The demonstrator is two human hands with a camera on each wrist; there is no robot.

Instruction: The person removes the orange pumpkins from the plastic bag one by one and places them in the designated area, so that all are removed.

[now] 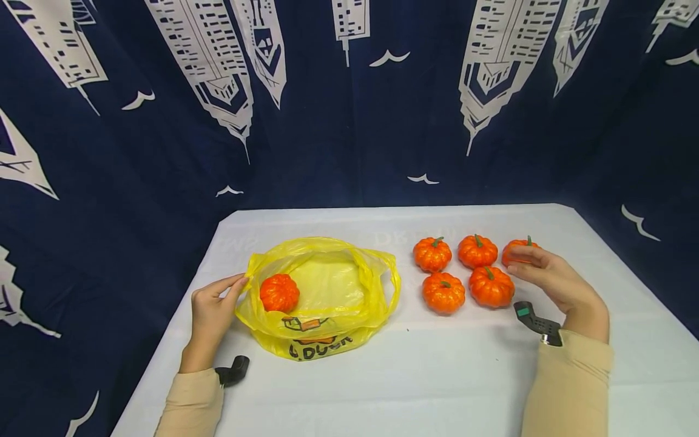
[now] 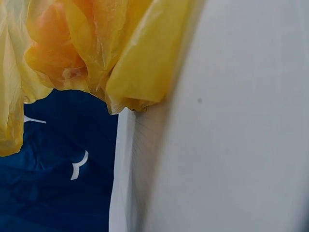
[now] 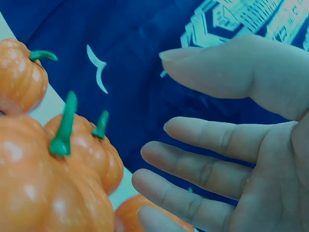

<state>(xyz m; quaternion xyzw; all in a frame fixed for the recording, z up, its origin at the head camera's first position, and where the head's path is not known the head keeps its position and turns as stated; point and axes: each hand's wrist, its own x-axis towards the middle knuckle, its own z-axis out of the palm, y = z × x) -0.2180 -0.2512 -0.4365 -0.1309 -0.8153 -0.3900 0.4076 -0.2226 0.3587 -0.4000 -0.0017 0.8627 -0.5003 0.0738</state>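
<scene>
A yellow plastic bag (image 1: 371,312) with black lettering lies with its mouth spread on the white table. My left hand (image 1: 210,312) pinches the left edge of its rim between thumb and fingers. Inside the bag, toward the left, sits one orange toy pumpkin (image 1: 280,293). My right hand (image 1: 562,285) is over the right side of the table, fingers extended and thumb apart, holding nothing. Its fingers partly cover the far right pumpkin (image 1: 516,247) in the head view. Just left of them is the near right pumpkin (image 1: 491,287), with a green stem.
Further pumpkins stand close together between bag and right hand: a near left one (image 1: 443,293), a far left one (image 1: 432,254) and a far middle one (image 1: 477,250). Behind the white table (image 1: 382,394) hangs a dark blue curtain (image 1: 349,133) printed with white buildings and birds.
</scene>
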